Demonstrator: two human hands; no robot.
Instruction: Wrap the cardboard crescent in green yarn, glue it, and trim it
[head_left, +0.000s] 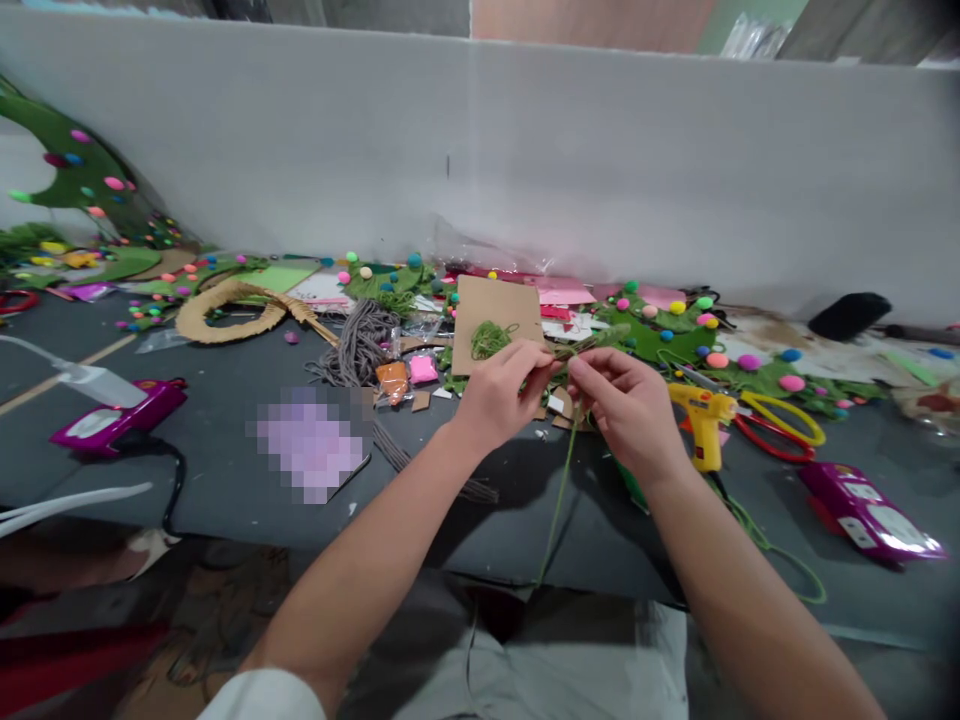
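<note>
Above the middle of the table, my left hand [504, 392] pinches one end of a slim green piece [604, 338] that looks wrapped in yarn. Close beside it, my right hand [628, 408] has thumb and fingers closed on green yarn [559, 490] near that piece. The strand hangs from the fingers down past the table's front edge. Behind my left hand, a loose tangle of green yarn [491, 340] lies on a brown cardboard piece [499, 295]. Fingers partly hide where the yarn meets the slim piece.
A yellow glue gun [705, 425], red and yellow-handled scissors [780, 425] and a purple power strip [870, 515] lie right. Grey yarn [364, 345], a cardboard ring [225, 312] and another purple power strip [116, 415] are left. Green felt with pompoms [660, 325] lines the white partition [465, 150].
</note>
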